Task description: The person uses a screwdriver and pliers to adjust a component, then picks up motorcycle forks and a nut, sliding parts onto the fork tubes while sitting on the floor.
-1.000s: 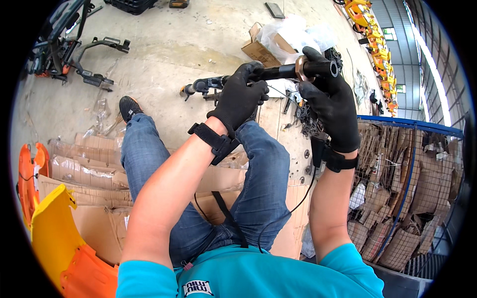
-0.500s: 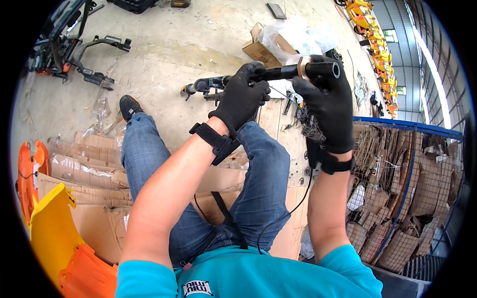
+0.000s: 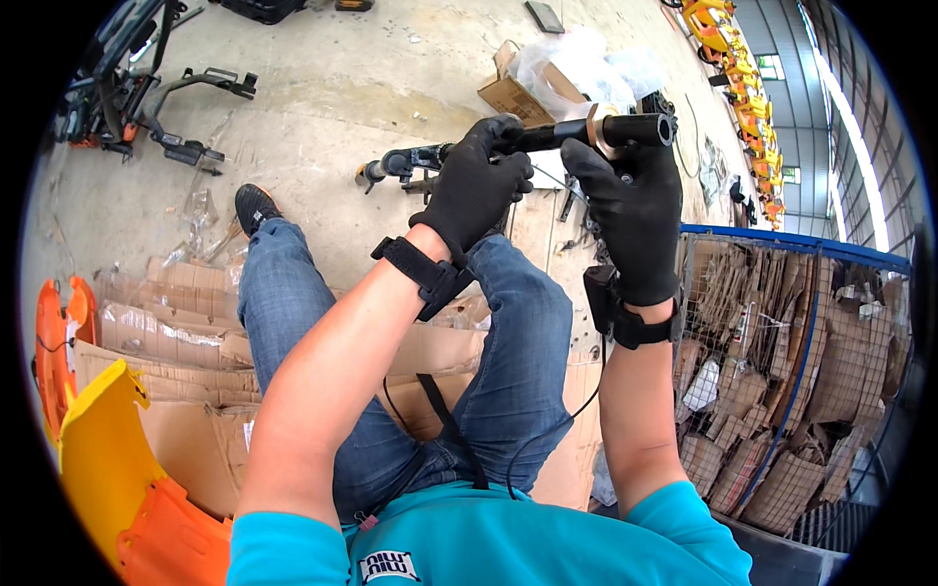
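Note:
A black metal tube with an open right end lies across the space before me, above my knees. Around it, close to that end, sits a copper-coloured ring. My left hand, in a black glove, is closed around the tube left of the ring. Below the ring is my right hand, also gloved, with thumb and fingers bent about its lower edge; the exact contact is partly hidden. Beyond my left hand, the tube assembly continues into black jointed parts.
Flattened cardboard covers the floor by my legs. Orange and yellow panels stand at left; black frames lie farther off. A blue-edged mesh cage of cardboard is at right. An open carton with plastic wrap lies ahead.
My right hand has turned and dropped slightly, its fingers moving from over the tube's end to beneath it. The tube's right end has shifted slightly. My left hand keeps its hold.

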`<state>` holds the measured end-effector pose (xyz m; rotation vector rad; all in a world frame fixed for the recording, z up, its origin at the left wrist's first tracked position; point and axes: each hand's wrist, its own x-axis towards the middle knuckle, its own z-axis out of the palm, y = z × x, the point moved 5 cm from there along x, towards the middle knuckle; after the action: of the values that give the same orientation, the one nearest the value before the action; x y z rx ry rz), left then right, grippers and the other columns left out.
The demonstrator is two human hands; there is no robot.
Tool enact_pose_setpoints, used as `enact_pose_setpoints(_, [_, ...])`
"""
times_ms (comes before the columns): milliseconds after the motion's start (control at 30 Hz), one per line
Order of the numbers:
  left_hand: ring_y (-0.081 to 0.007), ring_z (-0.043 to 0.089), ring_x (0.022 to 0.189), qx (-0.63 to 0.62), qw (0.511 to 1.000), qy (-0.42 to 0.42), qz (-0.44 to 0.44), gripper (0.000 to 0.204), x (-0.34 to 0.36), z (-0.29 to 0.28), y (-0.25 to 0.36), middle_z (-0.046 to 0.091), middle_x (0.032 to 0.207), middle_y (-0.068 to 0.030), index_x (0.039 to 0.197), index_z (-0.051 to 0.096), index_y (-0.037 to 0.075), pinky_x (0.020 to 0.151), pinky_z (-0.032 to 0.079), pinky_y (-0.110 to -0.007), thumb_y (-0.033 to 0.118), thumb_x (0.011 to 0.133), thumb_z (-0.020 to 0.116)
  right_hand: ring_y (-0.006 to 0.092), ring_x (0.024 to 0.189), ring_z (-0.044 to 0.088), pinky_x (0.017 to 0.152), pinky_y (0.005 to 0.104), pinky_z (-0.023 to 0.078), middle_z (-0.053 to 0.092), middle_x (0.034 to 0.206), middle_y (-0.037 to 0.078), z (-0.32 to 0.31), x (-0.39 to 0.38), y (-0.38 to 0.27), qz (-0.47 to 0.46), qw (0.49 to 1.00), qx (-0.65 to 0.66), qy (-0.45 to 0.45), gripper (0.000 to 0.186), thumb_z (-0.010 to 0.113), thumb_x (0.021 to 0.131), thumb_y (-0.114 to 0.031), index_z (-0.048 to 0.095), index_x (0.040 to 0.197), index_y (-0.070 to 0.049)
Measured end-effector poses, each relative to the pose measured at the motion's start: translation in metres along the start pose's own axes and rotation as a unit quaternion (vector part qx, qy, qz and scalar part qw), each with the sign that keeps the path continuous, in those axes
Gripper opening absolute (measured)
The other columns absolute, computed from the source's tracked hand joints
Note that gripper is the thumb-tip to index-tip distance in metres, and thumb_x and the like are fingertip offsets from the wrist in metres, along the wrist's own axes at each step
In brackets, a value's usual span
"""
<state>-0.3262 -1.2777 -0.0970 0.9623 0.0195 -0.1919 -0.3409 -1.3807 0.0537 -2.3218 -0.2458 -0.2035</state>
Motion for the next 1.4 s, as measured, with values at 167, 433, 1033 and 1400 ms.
enact_pose_setpoints(167, [-0.0176, 0.068, 0.081, 0.007, 1.0, -0.008, -0.005, 0.044, -0.002, 0.001, -0.001, 0.065, 0.101, -0.0139, 0.134, 0.046, -0.001, 0.074, 0.058, -0.03, 0.01, 0.093, 0.059, 0.0103, 0.086, 0.058, 0.076, 0.0244, 0.048, 0.065, 0.099, 0.004, -0.017, 0.006, 0.001, 0.009, 0.991, 0.107, -0.085, 0.049, 0.071, 0.083, 0.0, 0.056, 0.129, -0.001])
enact_pose_setpoints(433, [-0.0175, 0.068, 0.081, -0.017, 1.0, -0.008, 0.007, 0.045, 0.0, 0.002, -0.003, 0.066, 0.1, -0.0134, 0.135, 0.046, -0.001, 0.074, 0.058, -0.03, 0.009, 0.093, 0.059, 0.0099, 0.078, 0.059, 0.068, 0.0251, 0.049, 0.064, 0.091, 0.002, -0.007, 0.003, -0.003, -0.021, 1.0, -0.005, 0.016, 0.036, 0.082, 0.079, -0.013, 0.06, 0.105, -0.004])
enact_pose_setpoints(1033, [-0.0166, 0.067, 0.083, -0.004, 1.0, -0.009, -0.02, 0.043, -0.005, 0.002, 0.002, 0.065, 0.101, -0.0129, 0.134, 0.047, -0.001, 0.075, 0.058, -0.03, 0.009, 0.094, 0.059, 0.0102, 0.093, 0.059, 0.079, 0.025, 0.048, 0.066, 0.106, 0.007, -0.017, 0.007, -0.007, 0.009, 0.991, 0.092, -0.098, 0.04, 0.068, 0.089, -0.003, 0.057, 0.127, 0.001])
enact_pose_setpoints(1400, [-0.0163, 0.067, 0.081, -0.016, 1.0, -0.012, -0.022, 0.042, -0.004, 0.002, 0.0, 0.065, 0.1, -0.0128, 0.133, 0.047, -0.001, 0.074, 0.057, -0.029, 0.01, 0.094, 0.059, 0.011, 0.093, 0.061, 0.079, 0.0254, 0.05, 0.064, 0.106, 0.005, -0.011, 0.006, -0.004, -0.053, 0.995, 0.069, -0.045, 0.038, 0.077, 0.082, -0.006, 0.059, 0.115, -0.001])
